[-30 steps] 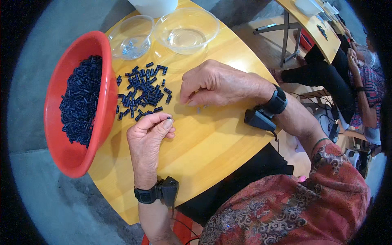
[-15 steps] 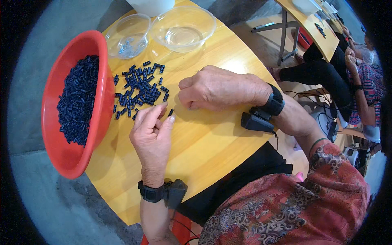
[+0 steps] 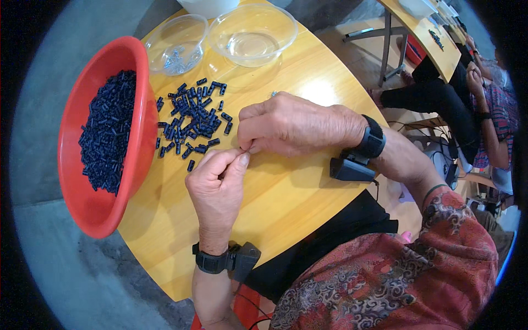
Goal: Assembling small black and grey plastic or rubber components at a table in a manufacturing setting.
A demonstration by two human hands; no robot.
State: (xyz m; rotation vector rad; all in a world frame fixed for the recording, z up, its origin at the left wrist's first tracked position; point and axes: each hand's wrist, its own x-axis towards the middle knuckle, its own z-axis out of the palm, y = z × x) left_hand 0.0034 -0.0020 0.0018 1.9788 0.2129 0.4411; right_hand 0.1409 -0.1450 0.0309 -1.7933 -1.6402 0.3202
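Observation:
Over the middle of the table, my two hands meet at the fingertips. My left hand (image 3: 216, 184) is closed in a pinch on a small black piece, now almost wholly hidden by the fingers. My right hand (image 3: 294, 125) is also closed, thumb and forefinger pressed together against the left fingertips; whatever they hold is too small and covered to make out. Just left of the hands lies a loose pile of small black cylindrical plastic pieces (image 3: 192, 118). A tiny shiny bit (image 3: 274, 93) rests on the table behind my right hand.
A red basin (image 3: 144, 104) full of the same black pieces (image 3: 107, 132) stands at the left. Along the far edge are a clear bowl with small silvery parts (image 3: 181, 60), another clear bowl (image 3: 289, 33) and a white container (image 3: 209, 6). People sit at another table (image 3: 426, 41) on the right.
My left hand has moved right and up, bringing its black piece against the right hand's fingertips. Earlier the hands were apart. The view has shifted slightly.

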